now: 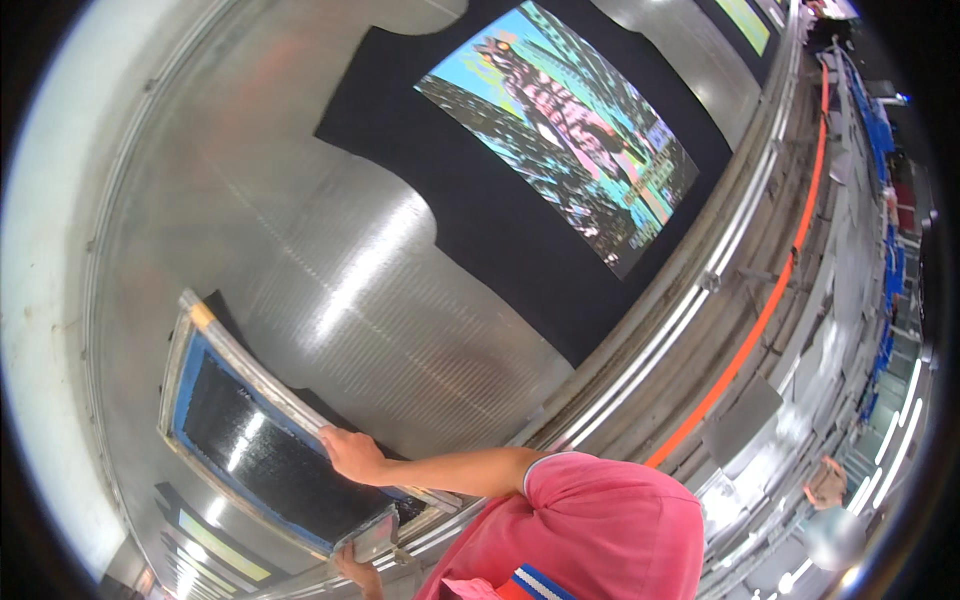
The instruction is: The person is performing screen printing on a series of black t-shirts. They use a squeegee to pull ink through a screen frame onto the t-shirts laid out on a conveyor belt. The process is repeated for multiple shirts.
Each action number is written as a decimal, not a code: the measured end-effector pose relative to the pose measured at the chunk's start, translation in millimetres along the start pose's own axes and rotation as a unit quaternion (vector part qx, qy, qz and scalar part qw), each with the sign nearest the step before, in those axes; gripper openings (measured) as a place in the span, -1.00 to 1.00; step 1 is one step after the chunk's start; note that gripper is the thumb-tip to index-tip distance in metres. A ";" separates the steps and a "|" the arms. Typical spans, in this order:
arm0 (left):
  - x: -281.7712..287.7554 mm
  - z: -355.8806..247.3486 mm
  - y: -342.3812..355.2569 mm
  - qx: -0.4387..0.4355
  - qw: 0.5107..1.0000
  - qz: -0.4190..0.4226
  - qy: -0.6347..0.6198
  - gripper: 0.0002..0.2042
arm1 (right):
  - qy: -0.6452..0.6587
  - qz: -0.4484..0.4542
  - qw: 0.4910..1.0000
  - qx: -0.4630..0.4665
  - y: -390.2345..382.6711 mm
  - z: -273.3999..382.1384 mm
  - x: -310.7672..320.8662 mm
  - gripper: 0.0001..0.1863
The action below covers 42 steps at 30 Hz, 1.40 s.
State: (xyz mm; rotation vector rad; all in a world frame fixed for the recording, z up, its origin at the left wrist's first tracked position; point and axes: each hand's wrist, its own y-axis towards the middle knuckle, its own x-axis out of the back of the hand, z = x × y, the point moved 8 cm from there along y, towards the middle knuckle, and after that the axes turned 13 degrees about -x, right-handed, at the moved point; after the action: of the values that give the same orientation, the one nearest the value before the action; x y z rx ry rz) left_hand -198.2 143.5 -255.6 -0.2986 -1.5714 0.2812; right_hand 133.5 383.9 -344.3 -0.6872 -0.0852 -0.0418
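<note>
A screen printing frame (262, 372), pale-edged with blue tape around a dark mesh, is at the lower left above the metal table. My right hand (352, 457), at the end of the bare arm from my pink sleeve, closes round its long edge. Lower down, my left hand (357, 572) is partly hidden, its fingers bent at the opposite edge. Beside those fingers, a greyish squeegee (378, 534) rests at the frame's near end. Farther along, a black shirt piece (470, 215) lies flat, carrying a colourful print (570, 125) of a patterned animal figure.
The long shiny metal table (330, 250) bends across the view, with a rail (700, 290) along its side. An orange hose or cable (745, 350) runs alongside. More dark pieces with yellow-green panels (225, 545) lie at lower left. Another person's hand (828, 480) shows at right.
</note>
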 end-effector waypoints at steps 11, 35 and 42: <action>-22.6 51.7 -14.3 0.021 0.992 0.119 0.033 -0.37 | 0.034 0.006 0.999 0.038 -2.5 16.0 -2.8 -0.84; 16.6 -4.4 26.4 -0.146 0.989 -0.008 0.005 -0.66 | -0.018 -0.036 0.998 0.048 12.1 27.4 -2.5 -0.87; -1.4 9.9 29.6 -0.129 0.991 -0.005 0.018 -0.54 | -0.051 -0.084 0.993 0.070 15.3 20.6 5.3 -0.87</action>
State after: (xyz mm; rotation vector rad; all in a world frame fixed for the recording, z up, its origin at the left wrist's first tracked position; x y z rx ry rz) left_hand -207.6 170.7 -267.8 -0.4931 -1.5749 0.0627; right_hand 138.4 408.8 -337.6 -0.5412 -0.2416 -0.1618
